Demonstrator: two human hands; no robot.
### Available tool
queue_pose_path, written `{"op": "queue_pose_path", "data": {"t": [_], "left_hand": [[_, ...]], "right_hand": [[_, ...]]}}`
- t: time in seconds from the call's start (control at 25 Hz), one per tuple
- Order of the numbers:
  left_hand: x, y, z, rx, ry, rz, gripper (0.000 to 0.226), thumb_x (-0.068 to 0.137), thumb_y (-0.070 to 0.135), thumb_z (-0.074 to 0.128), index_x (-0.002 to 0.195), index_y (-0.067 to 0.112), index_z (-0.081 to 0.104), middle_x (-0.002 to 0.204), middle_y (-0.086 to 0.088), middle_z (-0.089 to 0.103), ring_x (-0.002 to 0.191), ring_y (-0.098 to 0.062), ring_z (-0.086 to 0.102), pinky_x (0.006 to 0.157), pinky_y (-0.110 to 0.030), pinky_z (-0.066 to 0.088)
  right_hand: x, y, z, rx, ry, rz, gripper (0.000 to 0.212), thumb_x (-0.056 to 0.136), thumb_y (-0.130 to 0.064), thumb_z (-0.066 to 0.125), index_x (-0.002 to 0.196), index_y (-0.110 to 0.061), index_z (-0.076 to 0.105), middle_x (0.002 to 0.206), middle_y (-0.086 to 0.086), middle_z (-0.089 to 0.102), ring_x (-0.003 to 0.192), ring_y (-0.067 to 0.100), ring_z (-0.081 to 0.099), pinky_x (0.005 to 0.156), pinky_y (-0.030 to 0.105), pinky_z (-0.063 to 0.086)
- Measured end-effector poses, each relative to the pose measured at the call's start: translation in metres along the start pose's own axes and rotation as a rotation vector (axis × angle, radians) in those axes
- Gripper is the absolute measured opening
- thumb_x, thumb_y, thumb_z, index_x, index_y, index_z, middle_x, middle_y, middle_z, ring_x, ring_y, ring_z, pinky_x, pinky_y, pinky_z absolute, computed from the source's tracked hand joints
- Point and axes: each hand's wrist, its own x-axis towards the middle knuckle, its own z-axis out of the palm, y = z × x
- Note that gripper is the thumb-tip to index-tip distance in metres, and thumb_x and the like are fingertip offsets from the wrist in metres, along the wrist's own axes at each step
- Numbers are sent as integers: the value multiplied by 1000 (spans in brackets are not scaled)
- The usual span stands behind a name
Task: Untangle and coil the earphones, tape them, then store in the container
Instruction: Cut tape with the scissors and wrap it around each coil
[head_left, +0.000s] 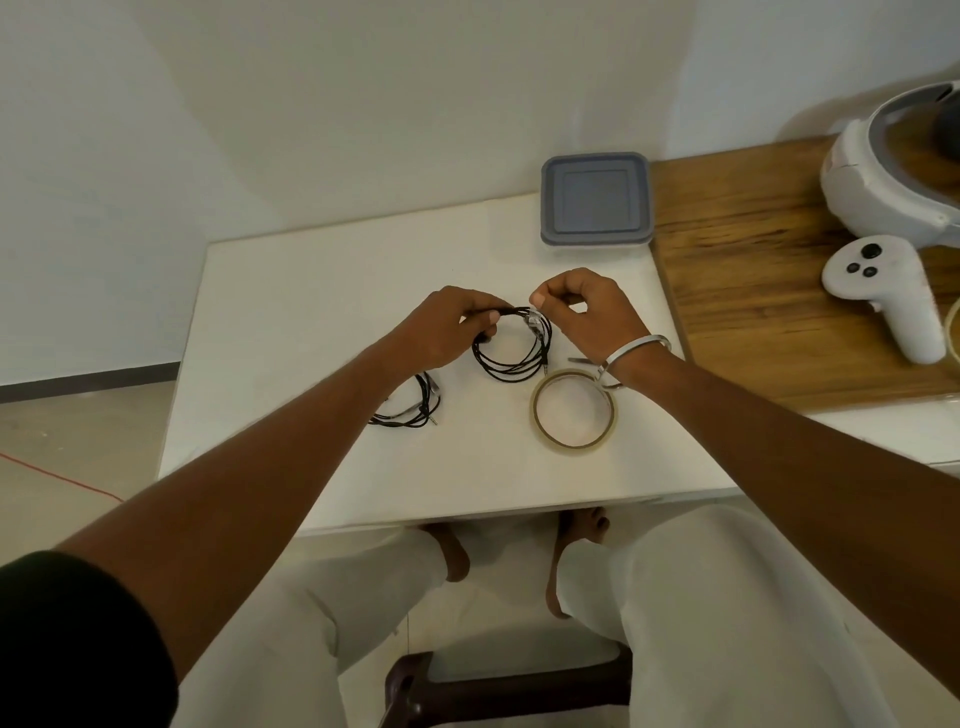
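Observation:
A black earphone cable wound into a coil hangs between both hands above the white table. My left hand pinches the coil's top left. My right hand pinches a piece of clear tape wrapped on the coil's top right. A second coiled black earphone lies on the table under my left forearm. A roll of clear tape lies flat just below the held coil. The grey-lidded container stands shut at the table's back right.
A wooden board adjoins the table on the right, carrying a white headset and a white controller. Part of a metal tool shows beside my right wrist. My knees and a dark stool are below the table's front edge.

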Motion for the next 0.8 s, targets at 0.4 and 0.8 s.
{"op": "queue_pose_path", "data": {"t": [0.4, 0.8], "left_hand": [[-10, 16, -6, -68, 20, 40, 26, 98, 16, 54, 121, 19, 68, 80, 11, 66, 69, 0, 63, 72, -2, 43], [-15, 23, -4, -231, 30, -21, 28, 97, 14, 57, 123, 11, 66, 85, -3, 69, 74, -13, 65, 90, -35, 54]], "right_hand": [[-4, -18, -3, 119, -123, -14, 12, 86, -15, 66, 98, -16, 65, 97, -1, 68, 88, 9, 66, 79, 14, 49], [-8, -27, -2, 96, -127, 20, 23, 80, -16, 72, 100, -19, 62, 104, -1, 65, 81, 21, 69, 77, 28, 56]]}}
